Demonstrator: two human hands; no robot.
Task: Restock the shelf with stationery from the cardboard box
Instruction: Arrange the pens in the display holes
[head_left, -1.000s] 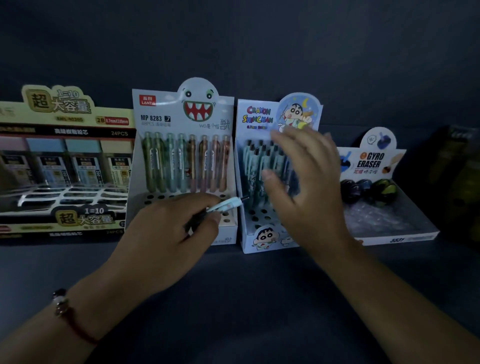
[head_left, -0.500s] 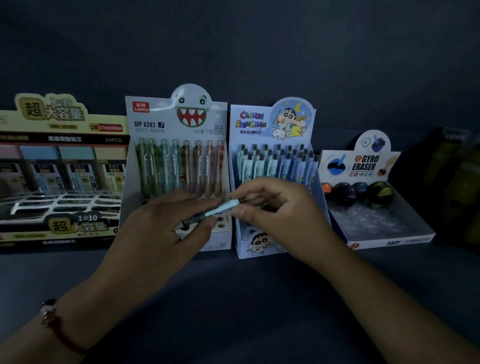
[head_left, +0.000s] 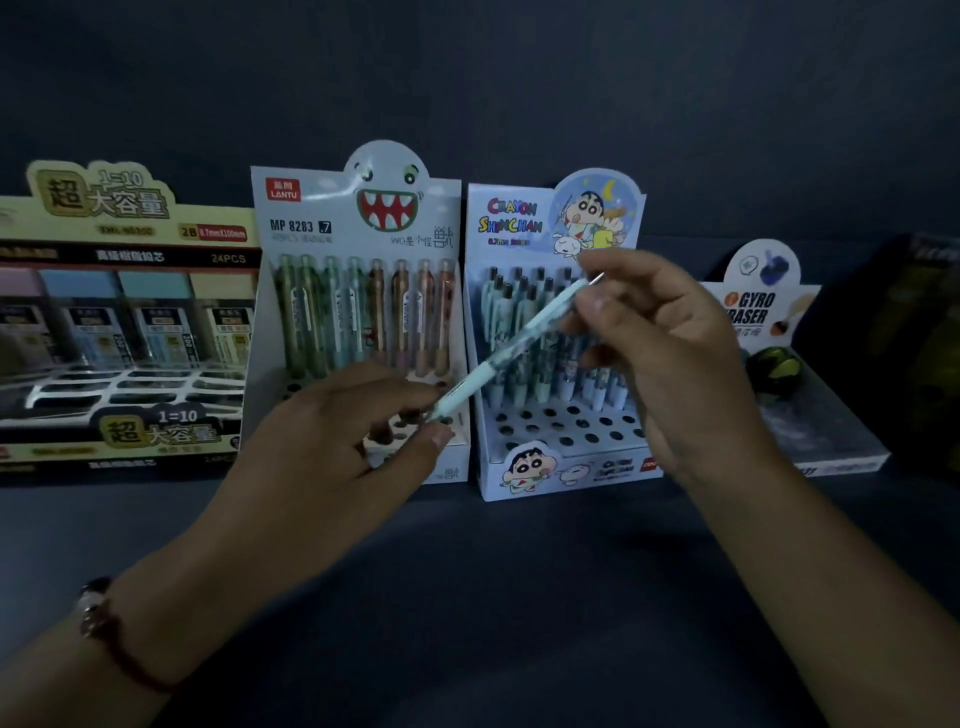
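A light blue mechanical pencil (head_left: 511, 351) slants up to the right in front of the displays. My left hand (head_left: 322, 457) pinches its lower end between thumb and forefinger. My right hand (head_left: 675, 364) pinches its upper end near the metal tip. The pencil hangs in front of the Crayon Shinchan display box (head_left: 524, 478), whose back rows hold several matching pencils and whose front holes are bare. No cardboard box shows in this dim view.
Left of it stands the white monster-face pencil display (head_left: 311, 208) with green and brown pencils. A yellow lead-refill box (head_left: 130, 228) is at far left. A Gyro Eraser tray (head_left: 831, 452) sits at right, beside a dark package (head_left: 914, 338). All rest on a dark shelf (head_left: 493, 571).
My right hand came down from the Shinchan box and took the pencil's upper end. The pencil has tilted from nearly level to steeply slanted, its tip raised toward the right.
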